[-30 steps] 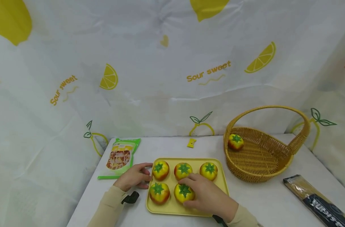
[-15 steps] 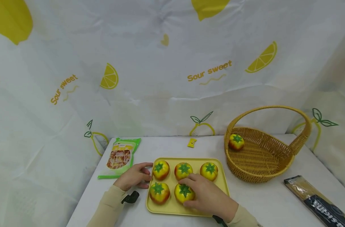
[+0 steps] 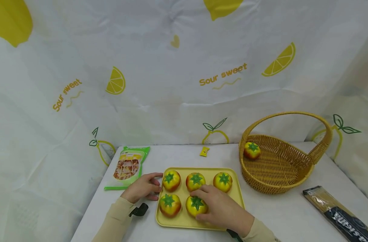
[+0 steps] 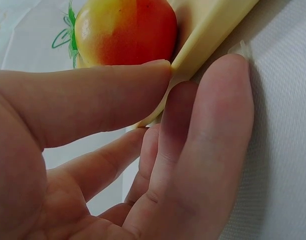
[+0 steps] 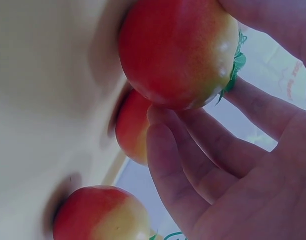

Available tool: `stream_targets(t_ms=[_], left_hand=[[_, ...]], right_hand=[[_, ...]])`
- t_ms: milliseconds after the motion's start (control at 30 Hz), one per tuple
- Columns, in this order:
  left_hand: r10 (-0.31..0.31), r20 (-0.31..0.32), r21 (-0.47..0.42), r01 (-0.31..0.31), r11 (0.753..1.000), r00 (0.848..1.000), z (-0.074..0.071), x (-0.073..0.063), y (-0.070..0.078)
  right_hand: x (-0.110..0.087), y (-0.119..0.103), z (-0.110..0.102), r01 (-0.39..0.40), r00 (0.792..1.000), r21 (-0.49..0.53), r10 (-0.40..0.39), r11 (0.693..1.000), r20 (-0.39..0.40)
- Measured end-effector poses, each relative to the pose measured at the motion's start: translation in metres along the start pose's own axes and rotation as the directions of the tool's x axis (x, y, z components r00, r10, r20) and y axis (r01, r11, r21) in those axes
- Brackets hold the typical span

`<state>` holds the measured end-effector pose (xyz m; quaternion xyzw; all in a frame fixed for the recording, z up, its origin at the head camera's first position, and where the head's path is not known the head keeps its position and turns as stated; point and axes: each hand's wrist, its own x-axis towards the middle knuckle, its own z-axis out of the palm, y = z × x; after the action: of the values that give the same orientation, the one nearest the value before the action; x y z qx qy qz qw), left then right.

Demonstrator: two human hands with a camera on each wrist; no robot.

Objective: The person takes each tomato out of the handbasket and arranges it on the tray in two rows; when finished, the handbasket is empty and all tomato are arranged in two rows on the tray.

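Several red-and-yellow tomatoes with green leafy tops stand in two rows on a yellow tray (image 3: 184, 223). My right hand (image 3: 218, 206) is over the tray's front row, its thumb and fingers curved round the middle tomato (image 3: 196, 205). In the right wrist view, that gripped tomato (image 5: 177, 50) is close above the tray, with another tomato (image 5: 103, 215) nearby. At the tray's left edge, my left hand (image 3: 143, 187) holds the rim (image 4: 207, 37) between thumb and fingers. Beside that thumb, the left wrist view shows a tomato (image 4: 128, 32). Whatever lies under my right hand is hidden.
Right of the tray is a wicker basket (image 3: 278, 186) with a tall handle and one tomato (image 3: 252, 150) inside. A long packet (image 3: 338, 211) lies at the front right. A green-and-white food bag (image 3: 127, 168) and a small yellow wrapped candy (image 3: 204, 151) lie farther back.
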<state>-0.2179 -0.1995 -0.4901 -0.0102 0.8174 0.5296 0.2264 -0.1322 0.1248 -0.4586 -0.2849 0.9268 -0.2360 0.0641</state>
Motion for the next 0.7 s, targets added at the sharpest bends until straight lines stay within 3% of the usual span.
stream_targets(t_ms=[700], left_hand=[[-0.02,-0.019,0.024,0.02,1.0,1.0,0.001,0.0,0.001]], right_hand=[[-0.002,0.0,-0.016,-0.033,0.999,-0.015,0.033,0.999,-0.003]])
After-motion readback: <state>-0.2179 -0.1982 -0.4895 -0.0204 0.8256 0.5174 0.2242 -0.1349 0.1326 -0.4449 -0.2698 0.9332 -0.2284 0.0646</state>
